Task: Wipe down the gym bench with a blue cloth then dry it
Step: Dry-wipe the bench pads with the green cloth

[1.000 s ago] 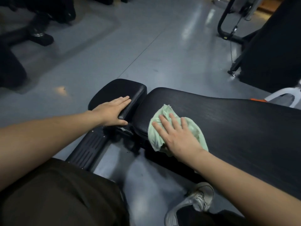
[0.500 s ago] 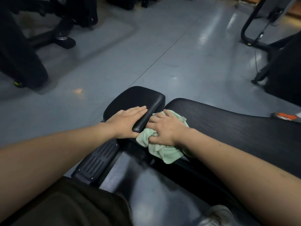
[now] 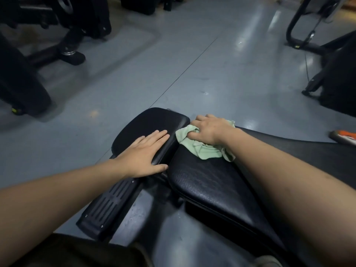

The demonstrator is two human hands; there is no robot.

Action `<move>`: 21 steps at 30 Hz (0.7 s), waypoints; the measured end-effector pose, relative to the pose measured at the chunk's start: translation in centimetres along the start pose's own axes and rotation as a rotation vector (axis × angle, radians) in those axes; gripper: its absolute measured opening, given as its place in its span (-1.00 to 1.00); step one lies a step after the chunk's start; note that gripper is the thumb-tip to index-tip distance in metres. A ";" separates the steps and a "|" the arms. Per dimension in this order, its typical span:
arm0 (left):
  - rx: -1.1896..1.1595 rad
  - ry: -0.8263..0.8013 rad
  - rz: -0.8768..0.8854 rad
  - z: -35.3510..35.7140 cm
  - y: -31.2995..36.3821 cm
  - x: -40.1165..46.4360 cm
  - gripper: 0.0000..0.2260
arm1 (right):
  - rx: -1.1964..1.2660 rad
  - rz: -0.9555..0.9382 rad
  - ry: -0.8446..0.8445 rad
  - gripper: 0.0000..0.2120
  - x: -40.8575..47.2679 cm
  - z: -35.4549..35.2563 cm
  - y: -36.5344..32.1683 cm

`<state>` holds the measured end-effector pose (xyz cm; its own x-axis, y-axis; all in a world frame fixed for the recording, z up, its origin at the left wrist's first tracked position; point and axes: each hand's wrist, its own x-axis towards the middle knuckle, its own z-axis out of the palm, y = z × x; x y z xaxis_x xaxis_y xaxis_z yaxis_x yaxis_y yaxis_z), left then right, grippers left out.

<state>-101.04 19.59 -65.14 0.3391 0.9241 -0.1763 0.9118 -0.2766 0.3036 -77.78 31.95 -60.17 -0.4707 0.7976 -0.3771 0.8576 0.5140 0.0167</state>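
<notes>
A black padded gym bench fills the lower middle: a small seat pad [image 3: 148, 120] on the left and a long back pad [image 3: 208, 180] on the right. My left hand [image 3: 144, 157] lies flat, fingers apart, on the near edge of the seat pad. My right hand [image 3: 210, 130] presses a crumpled pale green cloth [image 3: 202, 149] against the far end of the back pad, beside the gap between the pads. Part of the cloth is hidden under my right hand.
The bench's black slotted frame [image 3: 107, 205] runs toward me at lower left. Dark gym machines [image 3: 23, 78] stand at the far left on the grey floor. More equipment [image 3: 331, 74] stands at the right, and an orange shoe [image 3: 344, 136] lies near the right edge.
My right hand has slid the cloth from the near edge of the back pad, along the gap, to its far corner. My left hand stays on the seat pad.
</notes>
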 end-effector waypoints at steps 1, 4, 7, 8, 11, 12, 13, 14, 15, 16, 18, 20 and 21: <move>-0.008 0.003 -0.009 0.0 0.1 0.2 -0.18 | 0.027 0.026 -0.005 -0.46 0.2 -0.1 0.6; -0.018 0.010 -0.025 -0.1 0.2 1.0 -0.23 | 0.090 0.108 -0.008 -0.42 0.4 -0.4 2.2; -0.021 0.016 -0.043 -0.1 0.4 1.7 -0.24 | 0.125 0.192 0.017 -0.32 -0.7 -0.2 4.8; -0.018 0.019 -0.050 -0.1 0.6 1.8 -0.24 | 0.122 0.225 0.024 -0.29 -1.6 -0.1 5.9; 0.000 0.040 -0.062 -0.1 0.9 2.2 -0.22 | 0.093 0.293 0.050 -0.25 -4.9 0.8 9.5; 0.005 0.045 -0.065 -0.1 0.9 2.3 -0.22 | 0.083 0.311 0.059 -0.25 -6.1 1.0 10.6; 0.010 0.047 -0.068 -0.1 0.9 2.4 -0.21 | 0.073 0.330 0.067 -0.26 -7.4 1.3 11.7; 0.015 0.043 -0.072 -0.1 1.0 2.4 -0.21 | 0.064 0.348 0.073 -0.27 -8.6 1.5 12.6; 0.017 0.037 -0.077 -0.2 1.0 2.4 -0.20 | 0.055 0.366 0.074 -0.29 -9.9 1.6 13.5; 0.020 0.031 -0.079 -0.2 1.0 2.3 -0.20 | 0.049 0.384 0.075 -0.31 -11.0 1.7 14.3; 0.027 0.030 -0.074 -0.3 1.0 2.3 -0.20 | 0.042 0.415 0.081 -0.34 -12.6 1.7 15.3; 0.023 0.023 -0.067 -0.4 1.0 2.2 -0.19 | 0.041 0.426 0.089 -0.37 -13.3 1.7 15.5; 0.020 0.018 -0.067 -0.4 1.0 2.1 -0.19 | 0.039 0.424 0.097 -0.40 -13.3 1.7 15.3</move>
<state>-99.48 21.39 -64.81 0.2731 0.9453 -0.1787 0.9368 -0.2190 0.2730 -58.03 28.72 -56.47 -0.0905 0.9625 -0.2558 0.9856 0.1234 0.1158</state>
